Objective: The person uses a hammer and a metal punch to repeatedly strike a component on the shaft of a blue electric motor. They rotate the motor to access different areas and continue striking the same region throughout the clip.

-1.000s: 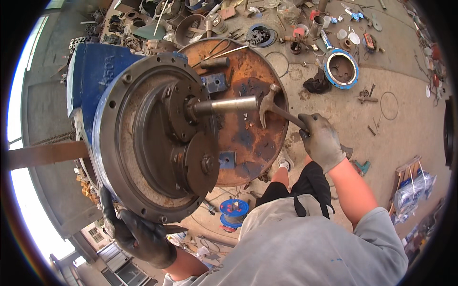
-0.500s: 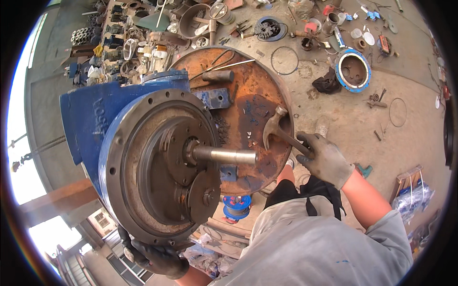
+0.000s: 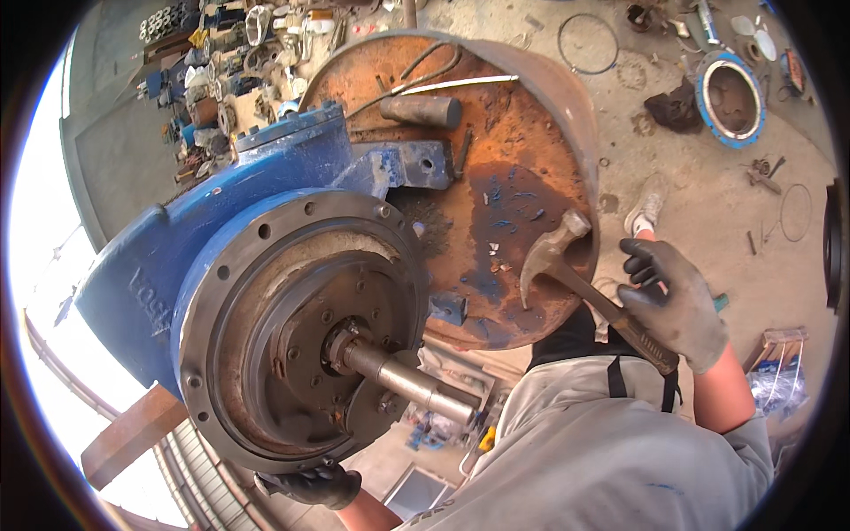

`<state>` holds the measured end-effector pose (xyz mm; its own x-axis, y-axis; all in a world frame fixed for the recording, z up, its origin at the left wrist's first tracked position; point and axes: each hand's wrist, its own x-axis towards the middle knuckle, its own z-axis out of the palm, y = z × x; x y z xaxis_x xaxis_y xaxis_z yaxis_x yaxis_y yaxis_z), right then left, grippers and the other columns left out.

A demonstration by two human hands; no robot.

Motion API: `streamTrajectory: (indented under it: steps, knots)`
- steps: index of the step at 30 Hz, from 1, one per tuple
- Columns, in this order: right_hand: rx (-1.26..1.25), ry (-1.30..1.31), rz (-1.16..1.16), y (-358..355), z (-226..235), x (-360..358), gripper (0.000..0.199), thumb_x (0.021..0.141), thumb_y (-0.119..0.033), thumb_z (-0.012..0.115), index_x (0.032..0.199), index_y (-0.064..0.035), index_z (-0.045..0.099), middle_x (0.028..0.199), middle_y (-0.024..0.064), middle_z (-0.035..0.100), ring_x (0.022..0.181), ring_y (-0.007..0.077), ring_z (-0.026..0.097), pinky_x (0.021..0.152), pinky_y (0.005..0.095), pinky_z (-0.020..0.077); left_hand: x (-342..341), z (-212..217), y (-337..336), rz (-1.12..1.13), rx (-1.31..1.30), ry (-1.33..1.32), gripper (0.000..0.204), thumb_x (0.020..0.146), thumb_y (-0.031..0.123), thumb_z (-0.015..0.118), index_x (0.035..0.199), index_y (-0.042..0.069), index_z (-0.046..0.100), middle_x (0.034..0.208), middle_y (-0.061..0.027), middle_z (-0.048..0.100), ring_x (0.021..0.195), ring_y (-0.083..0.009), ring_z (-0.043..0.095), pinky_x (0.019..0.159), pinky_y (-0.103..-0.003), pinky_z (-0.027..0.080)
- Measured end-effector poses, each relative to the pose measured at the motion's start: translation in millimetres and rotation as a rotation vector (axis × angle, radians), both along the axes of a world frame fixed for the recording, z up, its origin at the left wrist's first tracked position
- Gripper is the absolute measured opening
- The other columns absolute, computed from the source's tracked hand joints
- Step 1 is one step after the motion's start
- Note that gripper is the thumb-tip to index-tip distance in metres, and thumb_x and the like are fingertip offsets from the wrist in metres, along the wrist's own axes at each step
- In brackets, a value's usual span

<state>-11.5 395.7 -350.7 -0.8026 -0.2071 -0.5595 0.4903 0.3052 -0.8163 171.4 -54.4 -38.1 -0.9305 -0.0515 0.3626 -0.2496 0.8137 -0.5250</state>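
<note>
One claw hammer (image 3: pixel 567 265), two gloved hands, right (image 3: pixel 673 301) and left (image 3: pixel 312 485), one blue pump housing (image 3: pixel 212 248) with one steel shaft (image 3: pixel 412 385), one rusty round table (image 3: pixel 522 168), one blue flanged ring (image 3: pixel 731 97), two wire hoops (image 3: pixel 588 42)

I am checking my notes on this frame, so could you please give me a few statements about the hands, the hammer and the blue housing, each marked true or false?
1. The right hand grips a claw hammer by its handle. True.
2. The hammer head rests on the steel shaft. False: it is held up over the rusty round table, apart from the shaft.
3. The left hand is at the lower rim of the round flange. True.
4. Both hands are bare. False: the right wears a grey glove, the left a dark one.
5. The housing behind the flange is red. False: it is blue.
</note>
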Motion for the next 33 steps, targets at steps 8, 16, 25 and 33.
streamTrajectory:
  steps: [8,16,25,33]
  knots:
    - [-0.232,-0.297,-0.147,1,-35,4,0.042,0.093,0.003,0.071,0.135,0.0014,0.069,0.104,0.0060,0.069,0.092,0.0117,0.067,0.082,0.0269,0.0561,1,22,-6,-0.147,-0.274,-0.182,0.078,0.113,0.040,0.059,0.164,-0.011,0.029,0.161,-0.0380,0.044,0.139,-0.0555,0.057,0.111,-0.062,0.055]
    - [-0.359,0.021,0.339,-19,-71,25,0.030,0.082,-0.012,0.084,0.110,-0.0020,0.077,0.093,0.0127,0.074,0.079,0.0280,0.072,0.073,0.0353,0.0575,32,35,-18,-0.062,-0.022,-0.050,0.095,0.106,0.061,0.067,0.158,-0.013,0.037,0.151,-0.0307,0.054,0.133,-0.0404,0.063,0.109,-0.052,0.055]
    - [-0.363,0.310,0.325,-29,-93,53,0.011,0.073,-0.005,0.079,0.083,-0.0064,0.077,0.069,0.0099,0.070,0.059,0.0302,0.070,0.055,0.0415,0.0551,36,42,-17,-0.055,-0.114,-0.074,0.100,0.108,0.063,0.062,0.163,-0.014,0.030,0.154,-0.0326,0.050,0.133,-0.0413,0.063,0.108,-0.052,0.057]
    - [-0.438,0.171,0.341,-10,-74,49,0.021,0.071,-0.009,0.086,0.086,-0.0020,0.074,0.071,0.0137,0.068,0.060,0.0337,0.067,0.057,0.0442,0.0524,28,33,-16,-0.095,-0.288,-0.139,0.084,0.114,0.049,0.055,0.168,-0.008,0.028,0.156,-0.0367,0.047,0.140,-0.0515,0.057,0.109,-0.059,0.053]
